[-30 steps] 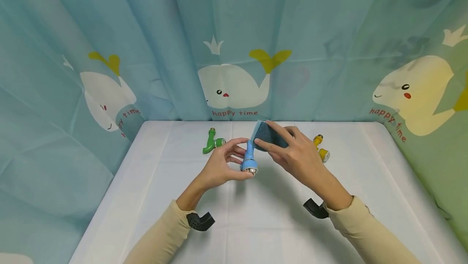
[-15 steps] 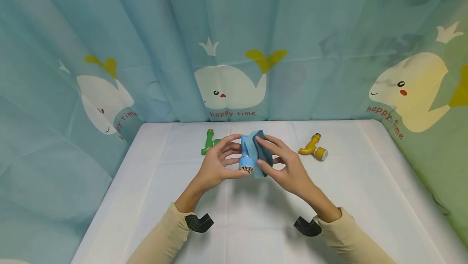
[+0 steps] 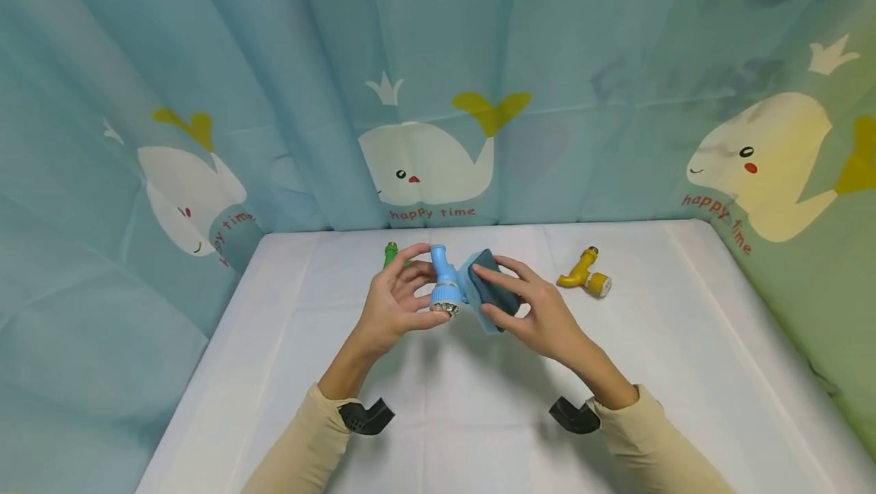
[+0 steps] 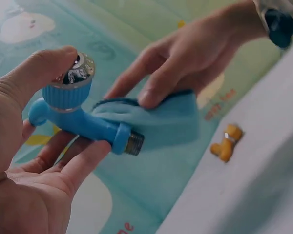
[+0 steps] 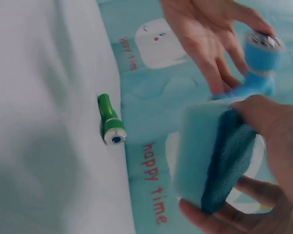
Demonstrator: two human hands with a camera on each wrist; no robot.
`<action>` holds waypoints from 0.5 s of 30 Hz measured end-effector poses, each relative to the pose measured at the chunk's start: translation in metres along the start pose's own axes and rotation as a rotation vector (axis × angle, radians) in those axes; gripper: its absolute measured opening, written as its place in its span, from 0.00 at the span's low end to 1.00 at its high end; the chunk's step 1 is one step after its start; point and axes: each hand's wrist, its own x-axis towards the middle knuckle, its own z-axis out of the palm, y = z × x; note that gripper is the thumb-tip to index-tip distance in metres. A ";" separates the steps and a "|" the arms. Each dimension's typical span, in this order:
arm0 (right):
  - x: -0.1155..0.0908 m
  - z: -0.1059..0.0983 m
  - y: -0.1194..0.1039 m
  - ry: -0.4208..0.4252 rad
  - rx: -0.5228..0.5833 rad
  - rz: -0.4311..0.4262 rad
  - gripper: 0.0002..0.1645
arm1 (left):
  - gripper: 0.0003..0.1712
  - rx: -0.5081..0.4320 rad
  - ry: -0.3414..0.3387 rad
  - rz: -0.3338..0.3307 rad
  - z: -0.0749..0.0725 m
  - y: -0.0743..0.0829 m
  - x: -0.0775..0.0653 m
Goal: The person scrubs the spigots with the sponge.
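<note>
Our left hand (image 3: 386, 308): fingers clamped on blue tap (image 3: 446, 289) above worktop (image 3: 287, 334). Our right hand (image 3: 549, 319): fingers pinch sponge (image 5: 198, 151) beside blue tap, contact unclear. Green tap (image 5: 110, 122) partly hidden behind left hand; yellow tap (image 3: 585, 275) lies farther right.

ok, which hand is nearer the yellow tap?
Right. In the head view, the right hand, holding the sponge, is just left of the yellow tap; the left hand, holding the blue tap, is farther left.
</note>
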 end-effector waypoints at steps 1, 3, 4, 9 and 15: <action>0.000 -0.001 0.001 0.009 0.003 0.011 0.35 | 0.53 0.000 -0.002 -0.003 0.000 0.000 0.000; 0.001 -0.003 0.000 0.004 0.039 0.027 0.35 | 0.53 0.008 -0.019 -0.008 0.000 0.000 0.001; 0.002 -0.004 -0.001 -0.010 0.059 0.032 0.35 | 0.53 0.012 -0.030 -0.005 0.000 0.000 0.001; 0.005 -0.006 -0.001 -0.083 -0.042 0.010 0.33 | 0.55 0.013 -0.027 0.016 -0.002 0.001 0.000; 0.006 -0.005 -0.005 -0.052 0.091 0.071 0.35 | 0.54 -0.002 -0.010 0.031 -0.002 0.000 -0.002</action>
